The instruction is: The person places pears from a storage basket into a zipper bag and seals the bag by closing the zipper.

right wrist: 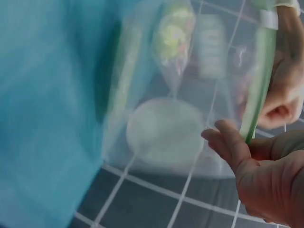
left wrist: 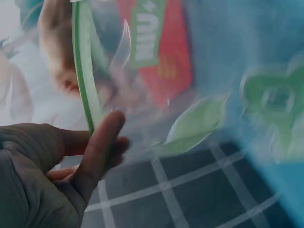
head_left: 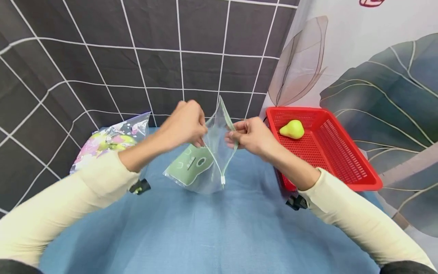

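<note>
A clear zip bag [head_left: 191,164] with green printing stands over the blue cloth, its mouth spread apart between both hands. My left hand [head_left: 186,123] pinches the left edge of the mouth between thumb and fingers. On the opposite edge, my right hand [head_left: 251,136] grips the green zip strip [right wrist: 260,90], some fingertips inside the mouth. A white slider [head_left: 223,179] sits at the near corner of the zip. Through the film, only printed shapes such as a green leaf [left wrist: 192,128] and a pale round patch [right wrist: 166,130] show.
To the right stands a red plastic basket [head_left: 345,154] holding a yellow-green pear [head_left: 292,129]. A clear bag of colourful items [head_left: 116,141] lies at the left, behind my left forearm. Dark gridded fabric [head_left: 154,68] hangs behind the blue cloth [head_left: 205,236].
</note>
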Demonstrator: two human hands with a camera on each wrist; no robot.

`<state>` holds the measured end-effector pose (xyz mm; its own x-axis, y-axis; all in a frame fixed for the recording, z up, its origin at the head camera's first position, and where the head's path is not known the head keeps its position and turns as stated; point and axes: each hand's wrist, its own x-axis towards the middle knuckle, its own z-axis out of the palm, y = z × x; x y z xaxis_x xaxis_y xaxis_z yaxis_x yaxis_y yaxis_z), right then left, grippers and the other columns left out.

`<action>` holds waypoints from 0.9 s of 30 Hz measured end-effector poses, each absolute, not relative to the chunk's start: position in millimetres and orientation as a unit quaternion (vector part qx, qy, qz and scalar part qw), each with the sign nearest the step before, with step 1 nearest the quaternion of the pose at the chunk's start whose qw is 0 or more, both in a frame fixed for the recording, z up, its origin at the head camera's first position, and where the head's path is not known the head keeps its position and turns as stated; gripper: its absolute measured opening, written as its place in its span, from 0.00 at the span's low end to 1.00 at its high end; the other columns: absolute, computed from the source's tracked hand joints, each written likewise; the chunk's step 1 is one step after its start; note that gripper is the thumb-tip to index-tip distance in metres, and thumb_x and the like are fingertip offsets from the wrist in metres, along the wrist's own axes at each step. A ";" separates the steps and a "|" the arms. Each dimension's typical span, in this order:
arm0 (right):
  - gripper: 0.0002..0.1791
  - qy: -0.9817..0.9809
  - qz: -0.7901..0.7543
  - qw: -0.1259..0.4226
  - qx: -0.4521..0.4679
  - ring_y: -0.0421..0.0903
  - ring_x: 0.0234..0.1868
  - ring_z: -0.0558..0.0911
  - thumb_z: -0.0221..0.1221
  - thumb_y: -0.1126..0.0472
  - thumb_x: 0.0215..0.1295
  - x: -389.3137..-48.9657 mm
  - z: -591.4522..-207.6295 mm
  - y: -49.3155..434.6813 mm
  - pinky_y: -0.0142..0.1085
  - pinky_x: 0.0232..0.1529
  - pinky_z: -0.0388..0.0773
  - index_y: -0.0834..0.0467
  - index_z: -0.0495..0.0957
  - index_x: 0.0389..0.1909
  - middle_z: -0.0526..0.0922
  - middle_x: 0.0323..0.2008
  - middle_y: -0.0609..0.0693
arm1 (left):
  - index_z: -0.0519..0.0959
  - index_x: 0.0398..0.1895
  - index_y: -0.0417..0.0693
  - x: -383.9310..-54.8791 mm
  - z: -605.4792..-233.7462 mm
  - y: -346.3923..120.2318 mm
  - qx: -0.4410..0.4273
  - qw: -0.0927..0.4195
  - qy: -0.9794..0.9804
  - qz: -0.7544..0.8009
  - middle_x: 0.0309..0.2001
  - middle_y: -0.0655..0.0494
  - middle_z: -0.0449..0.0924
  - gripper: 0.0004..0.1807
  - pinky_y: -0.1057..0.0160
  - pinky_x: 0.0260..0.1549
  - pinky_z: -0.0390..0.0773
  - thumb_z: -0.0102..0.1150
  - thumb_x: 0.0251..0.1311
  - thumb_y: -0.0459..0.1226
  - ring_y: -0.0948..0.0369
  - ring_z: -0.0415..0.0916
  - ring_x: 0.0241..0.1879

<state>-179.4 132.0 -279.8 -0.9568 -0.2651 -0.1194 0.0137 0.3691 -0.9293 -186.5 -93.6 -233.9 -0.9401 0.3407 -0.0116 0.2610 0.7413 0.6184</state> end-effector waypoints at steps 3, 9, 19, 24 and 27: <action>0.18 0.845 -0.519 0.111 -0.068 0.35 0.37 0.94 0.63 0.71 0.80 -189.7 -268.0 146.0 0.35 0.46 0.94 0.77 0.83 0.65 0.92 0.54 0.73 | 0.87 0.25 0.37 -197.2 -203.5 -102.3 0.156 0.036 0.957 0.241 0.21 0.47 0.90 0.13 0.63 0.23 0.90 0.53 0.59 0.23 0.58 0.92 0.20; 0.22 0.855 -0.503 0.123 -0.032 0.31 0.33 0.92 0.65 0.71 0.79 -204.0 -254.3 169.5 0.30 0.41 0.93 0.78 0.80 0.68 0.88 0.63 0.74 | 0.86 0.41 0.35 -209.8 -156.7 -102.7 0.137 0.025 0.987 0.074 0.39 0.35 0.88 0.11 0.62 0.25 0.87 0.57 0.58 0.22 0.53 0.92 0.24; 0.18 0.837 -0.527 0.146 -0.015 0.33 0.33 0.93 0.67 0.71 0.78 -205.1 -269.9 162.5 0.31 0.42 0.93 0.77 0.84 0.63 0.93 0.55 0.68 | 0.84 0.52 0.31 -201.8 -170.1 -86.3 0.178 0.017 0.980 0.084 0.55 0.26 0.83 0.14 0.51 0.39 0.91 0.54 0.68 0.26 0.46 0.92 0.34; 0.18 0.821 -0.544 0.171 -0.022 0.37 0.38 0.95 0.66 0.66 0.81 -204.5 -282.7 156.7 0.30 0.43 0.93 0.75 0.85 0.62 0.96 0.49 0.63 | 0.86 0.37 0.35 -205.2 -195.2 -84.0 0.190 0.045 0.972 0.133 0.25 0.42 0.89 0.10 0.62 0.26 0.84 0.55 0.63 0.23 0.56 0.88 0.19; 0.19 0.811 -0.552 0.191 -0.022 0.37 0.39 0.95 0.66 0.66 0.81 -205.4 -287.1 157.2 0.31 0.45 0.94 0.74 0.84 0.64 0.96 0.50 0.63 | 0.86 0.28 0.38 -207.8 -205.4 -83.2 0.199 0.036 0.969 0.145 0.17 0.50 0.85 0.11 0.63 0.24 0.80 0.56 0.63 0.22 0.55 0.87 0.20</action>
<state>-205.4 157.2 -287.1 -0.9260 -0.2467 -0.2859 0.1754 0.3895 -0.9042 -207.8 -83.2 -205.4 -0.9179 0.3965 -0.0131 0.3754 0.8788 0.2946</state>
